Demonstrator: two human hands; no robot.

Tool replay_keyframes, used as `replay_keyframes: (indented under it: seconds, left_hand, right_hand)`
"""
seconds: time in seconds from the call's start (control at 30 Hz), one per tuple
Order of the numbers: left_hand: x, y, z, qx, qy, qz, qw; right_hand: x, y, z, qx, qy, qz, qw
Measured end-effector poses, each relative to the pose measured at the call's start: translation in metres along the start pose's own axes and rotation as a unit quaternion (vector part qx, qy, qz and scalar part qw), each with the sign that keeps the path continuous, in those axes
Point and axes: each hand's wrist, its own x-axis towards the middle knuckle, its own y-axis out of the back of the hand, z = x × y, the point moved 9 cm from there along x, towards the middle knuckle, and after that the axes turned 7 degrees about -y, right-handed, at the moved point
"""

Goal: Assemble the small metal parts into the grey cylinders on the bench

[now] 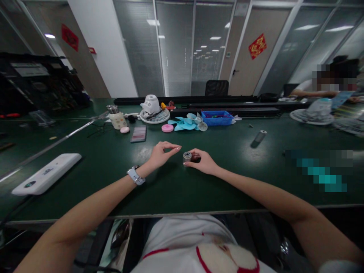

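Observation:
My right hand (205, 162) is closed around a small upright metal cylinder (187, 157). A ring and a dark centre show on the cylinder's top face. To the left of it, my left hand (165, 153) hovers over the table with thumb and fingertips drawn together in a pinch. Anything between those fingertips is too small to make out. Farther right, a similar-looking silver cylinder (260, 136) stands apart from both hands.
On the green table (182, 193) are a white fan base (151, 105), light-blue fan blades (187, 123), a pink disc (167, 128), a blue tray (217, 118) and a decorated cup (118, 120). A white power strip-like box (47, 173) lies left. Another person sits far right.

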Motion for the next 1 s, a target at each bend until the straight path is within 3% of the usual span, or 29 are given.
replay_keyframes:
  seconds: [0.17, 0.33, 0.4, 0.47, 0.57, 0.67, 0.77, 0.87, 1.0]
  left_hand:
    - [-0.01, -0.026, -0.025, 0.014, 0.006, -0.097, 0.995]
    - [-0.013, -0.035, -0.024, 0.033, -0.011, -0.13, 0.991]
    - [-0.013, -0.035, -0.023, 0.033, -0.005, -0.135, 0.99]
    - [-0.013, -0.032, -0.025, 0.025, 0.022, -0.122, 0.992]
    - [-0.013, -0.021, -0.033, 0.014, 0.082, -0.057, 0.995]
    - [-0.015, -0.015, -0.041, 0.004, 0.115, -0.012, 0.993]
    - [-0.017, -0.016, -0.046, -0.004, 0.12, -0.007, 0.993]
    - [-0.018, -0.018, -0.047, -0.02, 0.121, -0.007, 0.992]
    - [-0.018, -0.018, -0.045, -0.037, 0.13, 0.002, 0.991]
  right_hand:
    - [-0.002, 0.002, -0.003, -0.007, 0.003, 0.003, 1.0]
    - [-0.003, 0.003, 0.0, -0.007, 0.001, 0.009, 1.0]
    - [0.002, 0.014, 0.006, 0.003, -0.004, 0.025, 1.0]
    - [0.012, 0.041, 0.016, 0.023, -0.004, 0.066, 0.998]
    - [0.025, 0.115, 0.039, 0.021, 0.004, 0.197, 0.98]
    - [0.021, 0.204, 0.071, -0.061, -0.021, 0.364, 0.929]
    - [0.009, 0.268, 0.107, -0.133, -0.085, 0.447, 0.881]
    - [-0.003, 0.304, 0.136, -0.186, -0.143, 0.484, 0.843]
    - [-0.008, 0.315, 0.154, -0.227, -0.174, 0.491, 0.823]
